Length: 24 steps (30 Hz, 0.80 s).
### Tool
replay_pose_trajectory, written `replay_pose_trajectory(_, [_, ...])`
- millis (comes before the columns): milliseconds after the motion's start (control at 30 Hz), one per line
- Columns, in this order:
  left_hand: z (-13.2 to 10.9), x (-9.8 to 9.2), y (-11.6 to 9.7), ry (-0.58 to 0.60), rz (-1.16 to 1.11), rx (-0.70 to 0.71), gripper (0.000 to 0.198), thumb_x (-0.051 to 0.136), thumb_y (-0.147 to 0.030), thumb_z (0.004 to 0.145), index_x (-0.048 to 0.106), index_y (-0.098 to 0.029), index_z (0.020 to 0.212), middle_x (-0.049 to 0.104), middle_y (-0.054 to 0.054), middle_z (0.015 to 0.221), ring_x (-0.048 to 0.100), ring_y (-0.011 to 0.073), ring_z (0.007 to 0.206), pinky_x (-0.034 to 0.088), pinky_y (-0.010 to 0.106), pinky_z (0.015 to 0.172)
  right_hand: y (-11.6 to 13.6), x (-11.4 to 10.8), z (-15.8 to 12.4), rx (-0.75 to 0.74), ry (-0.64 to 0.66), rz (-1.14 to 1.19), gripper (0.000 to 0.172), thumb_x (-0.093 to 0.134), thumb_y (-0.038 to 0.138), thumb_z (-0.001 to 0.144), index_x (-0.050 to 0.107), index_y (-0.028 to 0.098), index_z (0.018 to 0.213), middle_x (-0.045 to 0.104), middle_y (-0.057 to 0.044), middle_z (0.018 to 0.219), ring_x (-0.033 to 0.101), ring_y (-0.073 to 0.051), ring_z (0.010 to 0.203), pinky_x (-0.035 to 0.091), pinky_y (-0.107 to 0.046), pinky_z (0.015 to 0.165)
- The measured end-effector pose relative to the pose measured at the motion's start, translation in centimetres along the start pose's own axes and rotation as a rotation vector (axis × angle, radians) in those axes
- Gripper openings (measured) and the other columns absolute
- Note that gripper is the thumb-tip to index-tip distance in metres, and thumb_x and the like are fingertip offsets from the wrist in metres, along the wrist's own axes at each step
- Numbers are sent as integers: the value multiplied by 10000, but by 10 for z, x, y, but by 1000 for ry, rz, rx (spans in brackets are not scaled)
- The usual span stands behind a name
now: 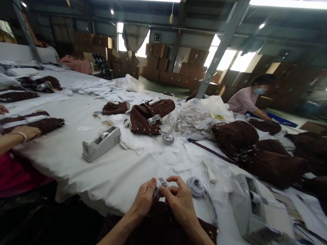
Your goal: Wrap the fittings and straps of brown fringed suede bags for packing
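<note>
Near the front edge of the table, my left hand (144,198) and my right hand (179,201) meet with fingers pinched. Between them is a small grey-white wrapped piece (160,182), partly covered by the fingers; its kind is unclear. Below the hands, a dark brown bag (155,237) lies at the table edge and over my lap, with a gold eyelet on its right corner. Just right of my right hand rests a coiled grey strip (195,187), its tail trailing down toward the bag.
A grey tape dispenser (102,144) stands left, another (252,211) at right. A brown fringed bag (150,116) lies mid-table, more brown bags (272,160) at right. Plastic bags (205,114) are heaped behind. A co-worker's hand (26,132) touches a bag; another person (247,98) leans in.
</note>
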<state>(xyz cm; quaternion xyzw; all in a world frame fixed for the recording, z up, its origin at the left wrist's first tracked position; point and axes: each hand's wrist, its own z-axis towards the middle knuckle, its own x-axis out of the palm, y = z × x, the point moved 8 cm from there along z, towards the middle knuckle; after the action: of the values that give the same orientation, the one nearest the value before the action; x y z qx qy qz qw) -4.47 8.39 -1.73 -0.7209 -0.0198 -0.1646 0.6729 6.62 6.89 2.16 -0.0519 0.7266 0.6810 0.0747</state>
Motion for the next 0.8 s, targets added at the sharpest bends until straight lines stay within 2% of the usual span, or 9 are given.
replay_pose_trajectory(100, [-2, 2, -4, 27, 14, -39, 558, 344, -643, 857, 540, -138, 722, 471, -18, 510, 380, 87, 429, 255, 217, 412, 1, 0, 4, -83, 40, -154, 292, 610, 463, 774, 538, 188, 841, 460, 95, 401, 398, -82, 347, 293, -186, 382])
replay_pose_trajectory(233, [-1, 3, -7, 60, 75, -48, 579, 325, -649, 857, 533, -139, 677, 468, -15, 451, 347, 75, 368, 212, 213, 373, 10, 1, 10, -199, 193, -284, 226, 554, 401, 828, 606, 181, 838, 646, 3, 617, 591, -134, 546, 431, -219, 515])
replay_pose_trajectory(300, [0, 3, -8, 54, 71, -34, 566, 313, -638, 865, 526, -144, 692, 474, -16, 456, 343, 72, 364, 214, 207, 365, 16, 3, 12, -236, 273, -327, 209, 536, 373, 841, 625, 184, 850, 686, -21, 718, 633, -153, 636, 469, -240, 589])
replay_pose_trajectory(367, [0, 2, -10, 38, 75, -11, 517, 324, -623, 870, 490, -160, 711, 481, -26, 473, 353, 71, 372, 228, 196, 364, 19, 3, 15, -271, 276, -404, 182, 518, 330, 845, 631, 187, 838, 684, -14, 714, 630, -150, 634, 467, -242, 602])
replay_pose_trajectory(433, [1, 2, -11, 42, 95, 4, 450, 349, -607, 872, 442, -183, 756, 494, -40, 491, 375, 73, 376, 235, 184, 362, 22, 1, 17, -322, 216, -516, 150, 523, 265, 826, 624, 189, 906, 668, 2, 699, 610, -140, 610, 454, -237, 597])
replay_pose_trajectory(533, [4, 3, -8, 84, 140, 18, 385, 367, -589, 877, 384, -206, 837, 531, -49, 511, 430, 85, 383, 246, 173, 362, 30, 2, 15, -487, 143, -727, 330, 542, 157, 782, 545, 183, 1111, 660, -17, 828, 603, -150, 691, 453, -248, 654])
replay_pose_trajectory(567, [6, 3, -7, 102, 155, 19, 380, 362, -588, 880, 376, -209, 858, 537, -50, 510, 442, 89, 384, 252, 171, 363, 34, 7, 13, -564, 155, -824, 353, 539, 127, 779, 529, 181, 1128, 652, -34, 878, 603, -162, 741, 450, -260, 684])
replay_pose_trajectory(667, [12, 1, -3, 138, 186, -10, 397, 347, -598, 879, 373, -207, 943, 544, -51, 507, 460, 97, 377, 260, 165, 356, 41, 25, 10, -771, 253, -1159, 279, 500, 75, 816, 544, 173, 1073, 634, -69, 915, 589, -193, 805, 425, -286, 713])
replay_pose_trajectory(800, [20, -3, -4, 152, 183, -60, 508, 318, -610, 882, 310, -199, 1180, 571, -44, 510, 422, 90, 326, 246, 154, 338, 42, 39, 23, -858, 369, -1425, 215, 463, 101, 874, 535, 134, 1073, 635, -83, 865, 592, -205, 746, 401, -307, 677])
